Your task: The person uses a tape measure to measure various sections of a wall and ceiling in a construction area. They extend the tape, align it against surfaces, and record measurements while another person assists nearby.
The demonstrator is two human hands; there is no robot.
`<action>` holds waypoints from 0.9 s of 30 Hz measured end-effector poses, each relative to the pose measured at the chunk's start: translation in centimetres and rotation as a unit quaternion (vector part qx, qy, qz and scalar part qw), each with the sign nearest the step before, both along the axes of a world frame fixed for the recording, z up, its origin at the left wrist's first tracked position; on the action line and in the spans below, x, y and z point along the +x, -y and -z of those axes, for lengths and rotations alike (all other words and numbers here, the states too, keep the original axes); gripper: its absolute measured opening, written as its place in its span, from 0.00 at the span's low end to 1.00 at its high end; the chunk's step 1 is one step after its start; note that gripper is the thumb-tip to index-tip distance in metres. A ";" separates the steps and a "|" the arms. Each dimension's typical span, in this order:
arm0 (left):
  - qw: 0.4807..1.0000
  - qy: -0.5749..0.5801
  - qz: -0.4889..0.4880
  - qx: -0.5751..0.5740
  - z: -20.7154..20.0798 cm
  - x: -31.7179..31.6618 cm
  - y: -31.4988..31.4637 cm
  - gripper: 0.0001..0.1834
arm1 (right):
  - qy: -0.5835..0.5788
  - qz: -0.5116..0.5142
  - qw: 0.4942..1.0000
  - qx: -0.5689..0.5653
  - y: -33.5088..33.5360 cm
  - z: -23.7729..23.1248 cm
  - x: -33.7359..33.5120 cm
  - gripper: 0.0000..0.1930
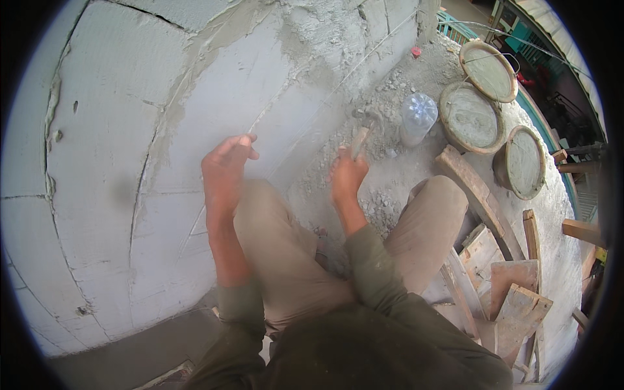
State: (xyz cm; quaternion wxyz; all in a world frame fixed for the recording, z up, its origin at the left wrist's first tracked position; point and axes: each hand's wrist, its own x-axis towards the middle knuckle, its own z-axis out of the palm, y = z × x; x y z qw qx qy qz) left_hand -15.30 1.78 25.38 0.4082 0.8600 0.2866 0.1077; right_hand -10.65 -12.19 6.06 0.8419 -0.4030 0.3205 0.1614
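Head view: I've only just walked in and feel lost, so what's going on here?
A person with bent knees is beside a pale block wall. Their right hand grips a wooden-handled tool above grey rubble; their left hand is near the wall, though whether it holds anything is unclear. Three round tubs of grey material, a plastic bottle and wooden pieces are off to the right.
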 end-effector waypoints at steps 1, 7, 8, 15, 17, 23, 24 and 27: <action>1.000 -0.013 -0.009 -0.018 1.4 -0.6 -0.7 0.15 | -0.005 0.028 0.999 0.016 -0.7 -0.1 0.1 0.10; 0.998 -0.050 0.024 -0.036 6.1 0.2 -1.6 0.16 | -0.065 0.097 0.992 0.056 -6.7 -0.6 -0.7 0.16; 0.996 -0.069 0.046 -0.038 6.4 0.8 -1.7 0.16 | -0.051 0.107 0.992 0.050 -7.6 -0.1 -0.9 0.17; 0.975 -0.069 0.173 -0.119 5.2 5.5 -0.6 0.15 | -0.062 0.124 0.990 0.035 -9.6 1.7 0.3 0.10; 0.958 -0.068 0.223 -0.166 7.1 5.3 -1.1 0.15 | -0.026 0.161 0.986 0.037 -11.2 2.1 1.0 0.08; 0.947 -0.108 0.263 -0.148 7.6 4.1 -2.0 0.15 | 0.040 0.182 0.982 0.004 -13.3 5.3 1.6 0.09; 0.950 -0.109 0.245 -0.159 7.3 3.9 -2.2 0.15 | 0.019 0.203 0.979 0.017 -13.7 4.6 1.5 0.09; 0.954 -0.115 0.232 -0.152 6.5 3.5 -3.2 0.14 | -0.016 0.161 0.986 0.027 -13.1 2.4 1.9 0.10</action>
